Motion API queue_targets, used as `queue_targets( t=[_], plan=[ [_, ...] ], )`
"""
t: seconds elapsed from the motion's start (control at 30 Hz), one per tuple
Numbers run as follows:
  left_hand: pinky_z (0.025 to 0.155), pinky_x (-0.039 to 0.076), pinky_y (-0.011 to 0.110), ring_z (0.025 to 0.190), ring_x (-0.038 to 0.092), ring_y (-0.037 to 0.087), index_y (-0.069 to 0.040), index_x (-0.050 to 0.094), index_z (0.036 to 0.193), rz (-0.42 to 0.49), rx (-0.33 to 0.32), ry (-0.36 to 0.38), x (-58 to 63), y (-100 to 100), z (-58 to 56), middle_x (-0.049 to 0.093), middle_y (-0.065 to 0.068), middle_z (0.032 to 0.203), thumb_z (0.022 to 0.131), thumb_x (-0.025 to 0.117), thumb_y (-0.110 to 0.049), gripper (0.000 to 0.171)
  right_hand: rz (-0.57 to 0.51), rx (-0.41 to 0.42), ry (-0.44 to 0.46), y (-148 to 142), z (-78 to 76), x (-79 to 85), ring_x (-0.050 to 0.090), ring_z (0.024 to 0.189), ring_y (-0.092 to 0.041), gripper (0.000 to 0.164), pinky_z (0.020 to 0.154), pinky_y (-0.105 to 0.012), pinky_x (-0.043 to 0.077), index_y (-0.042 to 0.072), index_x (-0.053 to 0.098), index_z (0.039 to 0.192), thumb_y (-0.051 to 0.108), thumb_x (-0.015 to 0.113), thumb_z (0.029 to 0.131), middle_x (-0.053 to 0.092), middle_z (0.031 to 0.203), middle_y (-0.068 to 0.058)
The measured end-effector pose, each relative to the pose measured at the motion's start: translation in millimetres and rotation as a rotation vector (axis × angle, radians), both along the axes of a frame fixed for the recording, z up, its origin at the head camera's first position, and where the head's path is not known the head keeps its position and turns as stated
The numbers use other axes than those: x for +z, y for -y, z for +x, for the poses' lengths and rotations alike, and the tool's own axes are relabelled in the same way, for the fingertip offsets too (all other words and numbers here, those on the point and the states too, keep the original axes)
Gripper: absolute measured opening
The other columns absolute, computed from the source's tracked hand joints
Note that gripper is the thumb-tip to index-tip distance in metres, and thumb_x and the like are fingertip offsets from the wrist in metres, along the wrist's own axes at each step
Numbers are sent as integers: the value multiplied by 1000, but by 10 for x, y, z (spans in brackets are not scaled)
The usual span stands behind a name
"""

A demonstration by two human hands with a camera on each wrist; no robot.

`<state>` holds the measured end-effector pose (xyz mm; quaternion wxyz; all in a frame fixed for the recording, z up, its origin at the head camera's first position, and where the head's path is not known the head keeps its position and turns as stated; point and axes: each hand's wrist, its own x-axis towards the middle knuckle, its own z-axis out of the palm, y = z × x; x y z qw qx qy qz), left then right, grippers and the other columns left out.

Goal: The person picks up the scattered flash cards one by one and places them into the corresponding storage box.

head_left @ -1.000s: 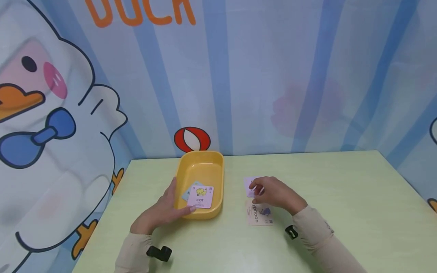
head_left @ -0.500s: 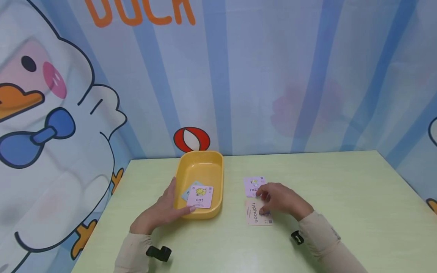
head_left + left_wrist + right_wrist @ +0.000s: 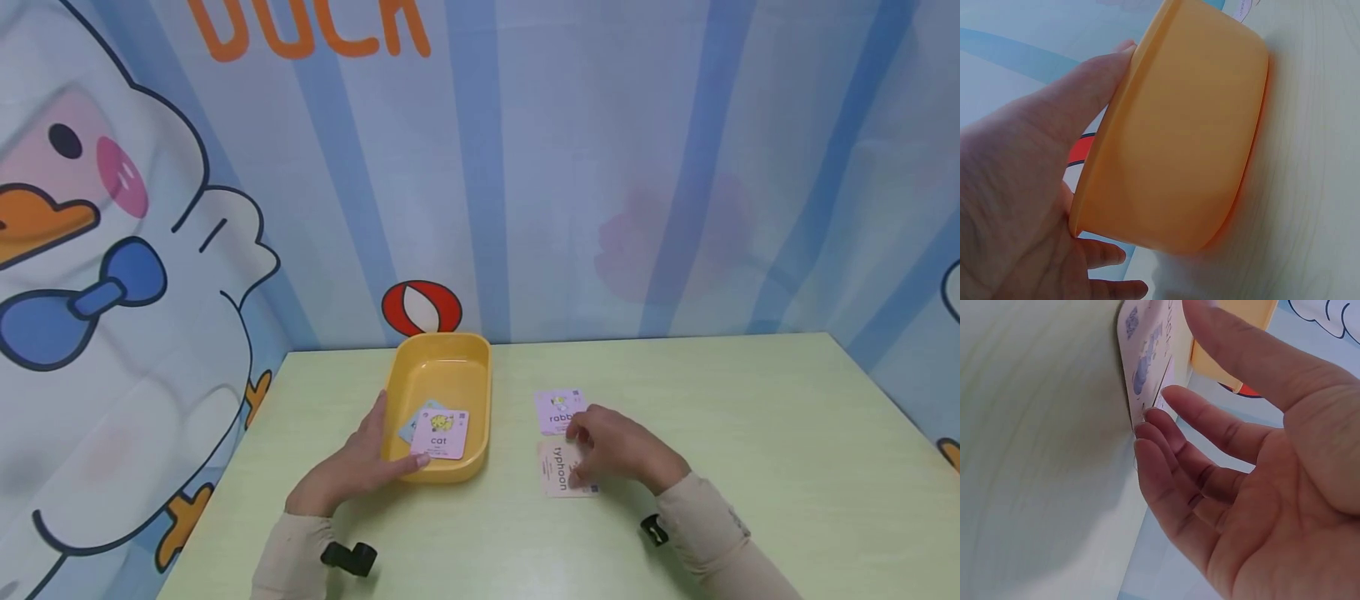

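My left hand (image 3: pixel 360 467) holds the near left corner of a yellow plastic tray (image 3: pixel 480 417). In the left wrist view, its thumb lies over the rim of the tray (image 3: pixel 1172 137). Inside lies a purple "cat" card (image 3: pixel 441 446), partly covering a light blue card (image 3: pixel 409 428). My right hand (image 3: pixel 626 450) is over a pale pink "typhoon" card (image 3: pixel 555 471), covering part of its picture. In the right wrist view, the loosely bent fingers (image 3: pixel 1175 437) are at the edge of the typhoon card (image 3: pixel 1147 350); whether they pinch it is unclear. Just beyond lies a purple "rabbit" card (image 3: pixel 555 408).
Everything stands on a pale green table (image 3: pixel 720 392). Behind it hangs a blue striped backdrop (image 3: pixel 555 208) with a large printed duck (image 3: pixel 135 392) at the left. Black straps (image 3: pixel 349 558) sit at both wrists.
My right hand has moved right and slightly nearer, from over the rabbit card's lower edge to the typhoon card, uncovering more of the rabbit card. The left hand and tray have kept their places.
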<state>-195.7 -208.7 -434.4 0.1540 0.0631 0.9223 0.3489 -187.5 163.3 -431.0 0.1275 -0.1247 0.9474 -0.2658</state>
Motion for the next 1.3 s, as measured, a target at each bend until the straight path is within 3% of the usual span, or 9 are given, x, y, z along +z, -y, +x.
queue_targets(
  t=[0.4,1.3],
  plan=[
    [118,25,63,150,21,37,-15,-12,162,-3,2,-1,-12,-2,3,7,13,170,79,76,-64,130,93,71,-51,12,39,-45,48,89,-20,56,80,-36,45,10,59,106,16,97,65,55,96,1],
    [118,25,65,149,22,38,-12,-11,162,18,-9,-1,12,-6,1,7,16,169,81,76,-61,128,92,51,-62,29,44,-38,46,88,-20,57,76,-36,44,11,56,104,13,97,65,49,97,-3]
  ],
)
